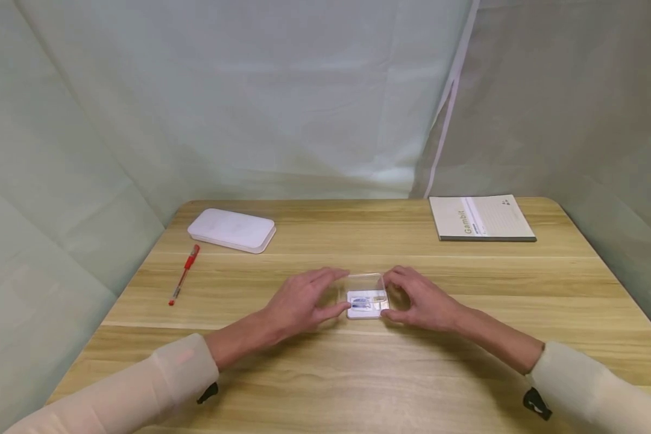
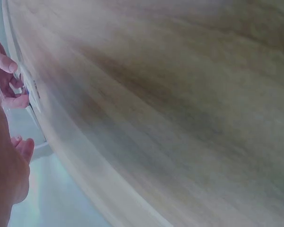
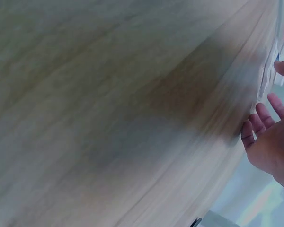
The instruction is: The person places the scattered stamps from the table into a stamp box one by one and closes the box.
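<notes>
A small clear plastic lid [image 1: 364, 281] stands over a shallow white box base [image 1: 364, 314] near the table's middle. Small printed pieces [image 1: 361, 303] in blue and yellowish tones show inside the base. My left hand [image 1: 302, 299] holds the lid's left side between thumb and fingers. From the right, my right hand [image 1: 422, 300] grips the box, thumb at the near corner and fingers at the far side. Both wrist views show the hands only at the edge of the picture, with the box mostly hidden.
On the wooden table [image 1: 325, 380], a white flat case [image 1: 232, 229] lies at the back left. A red pen [image 1: 184, 274] is in front of it. At the back right is a notebook [image 1: 483, 218]. Pale curtains [image 1: 282, 96] hang behind the table.
</notes>
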The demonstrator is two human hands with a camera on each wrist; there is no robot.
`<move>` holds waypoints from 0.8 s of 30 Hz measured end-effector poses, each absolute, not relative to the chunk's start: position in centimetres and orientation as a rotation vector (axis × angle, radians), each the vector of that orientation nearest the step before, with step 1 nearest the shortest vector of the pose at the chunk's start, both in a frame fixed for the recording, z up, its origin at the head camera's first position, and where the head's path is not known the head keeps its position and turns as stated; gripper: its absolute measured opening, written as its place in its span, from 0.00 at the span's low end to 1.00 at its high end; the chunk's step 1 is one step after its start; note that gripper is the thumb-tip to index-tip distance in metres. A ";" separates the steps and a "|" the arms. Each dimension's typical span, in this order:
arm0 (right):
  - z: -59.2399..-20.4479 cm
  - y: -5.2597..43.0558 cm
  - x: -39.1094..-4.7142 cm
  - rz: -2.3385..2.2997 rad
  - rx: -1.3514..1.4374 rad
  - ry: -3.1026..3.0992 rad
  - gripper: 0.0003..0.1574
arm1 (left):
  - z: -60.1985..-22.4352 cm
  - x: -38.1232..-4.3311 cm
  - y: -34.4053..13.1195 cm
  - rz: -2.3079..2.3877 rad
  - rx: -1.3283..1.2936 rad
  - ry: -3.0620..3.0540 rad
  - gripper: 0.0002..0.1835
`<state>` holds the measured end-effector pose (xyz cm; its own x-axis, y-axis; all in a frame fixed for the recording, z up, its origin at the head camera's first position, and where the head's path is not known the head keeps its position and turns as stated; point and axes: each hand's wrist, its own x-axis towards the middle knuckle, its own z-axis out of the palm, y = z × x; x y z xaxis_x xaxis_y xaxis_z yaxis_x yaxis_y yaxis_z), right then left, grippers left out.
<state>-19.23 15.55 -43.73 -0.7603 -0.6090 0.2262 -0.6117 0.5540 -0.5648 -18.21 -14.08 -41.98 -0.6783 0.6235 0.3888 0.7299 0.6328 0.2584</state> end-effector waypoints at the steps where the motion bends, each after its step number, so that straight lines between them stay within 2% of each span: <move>1: -43.7 15.4 -19.2 0.977 1.102 -2.757 0.27 | -42.0 -18.2 -14.1 -0.587 -1.104 -2.583 0.32; 15: -43.4 14.6 -19.6 0.854 1.155 -2.763 0.23 | -41.9 -18.3 -14.1 -0.623 -1.125 -2.527 0.32; 24: -42.8 14.3 -20.1 0.804 1.198 -2.818 0.25 | -42.1 -18.4 -14.2 -0.615 -1.112 -2.530 0.33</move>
<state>-20.11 14.30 -42.81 -0.7132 -0.6799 0.1704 -0.6675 0.5845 -0.4614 -18.41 -14.15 -42.09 -0.6510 0.6187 0.4399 0.7516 0.6067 0.2590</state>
